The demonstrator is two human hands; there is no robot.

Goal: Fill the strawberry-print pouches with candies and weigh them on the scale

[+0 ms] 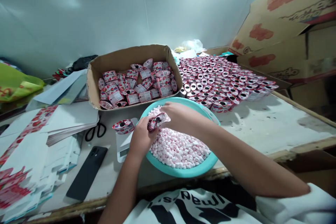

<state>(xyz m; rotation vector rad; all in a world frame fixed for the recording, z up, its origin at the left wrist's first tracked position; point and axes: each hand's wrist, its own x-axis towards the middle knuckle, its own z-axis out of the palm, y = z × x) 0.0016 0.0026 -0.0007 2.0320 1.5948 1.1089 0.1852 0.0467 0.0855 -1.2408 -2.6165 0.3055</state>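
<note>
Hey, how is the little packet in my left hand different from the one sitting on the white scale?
The held packet is tilted in your left hand, while the scale packet stands upright, unheld, on the white scale. The held packet is over the teal basin; the scale packet is left of it. Both have red-and-white printed sides and a dark patch on the top end.

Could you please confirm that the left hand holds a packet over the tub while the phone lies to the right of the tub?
Not quite: the phone lies to the left of the tub, as the head view shows. The left hand does hold a packet over the tub.
</note>
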